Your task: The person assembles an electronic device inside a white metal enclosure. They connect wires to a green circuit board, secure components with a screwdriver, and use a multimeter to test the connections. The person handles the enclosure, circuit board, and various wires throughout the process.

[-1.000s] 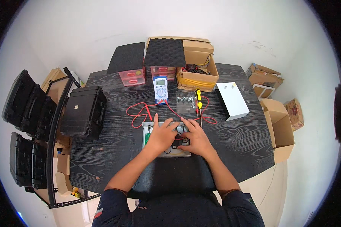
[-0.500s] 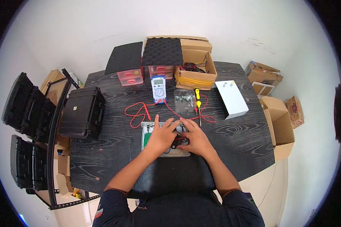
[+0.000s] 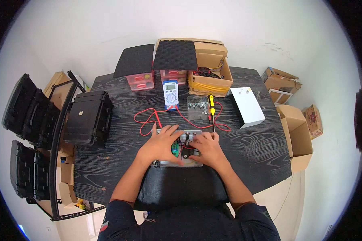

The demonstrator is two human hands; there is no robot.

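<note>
Head view: a metal tray (image 3: pixel 177 164) with a small green board (image 3: pixel 175 149) and black parts sits at the near edge of the surface (image 3: pixel 120 152), straight in front of the person. The left hand (image 3: pixel 161 145) lies flat and spread over the tray's left half, fingers wide, covering the board. The right hand (image 3: pixel 206 148) rests on the tray's right half, fingers curled toward a black part; whether it grips anything I cannot tell.

Risks, as I judge them: the tray lies right at the edge, so a push toward the body could tip it off. The red leads (image 3: pixel 149 117) loop just beyond the tray and could snag a finger, dragging the meter (image 3: pixel 170 92). A flat palm may press the board's parts.

Beyond the tray stand a clear parts box (image 3: pixel 197 107) and a yellow screwdriver (image 3: pixel 211 109); farther right a white box (image 3: pixel 247 107), left a black case (image 3: pixel 88 117). The surface is dark wood grain; white walls, cartons (image 3: pixel 295 132) on the floor to the right.
</note>
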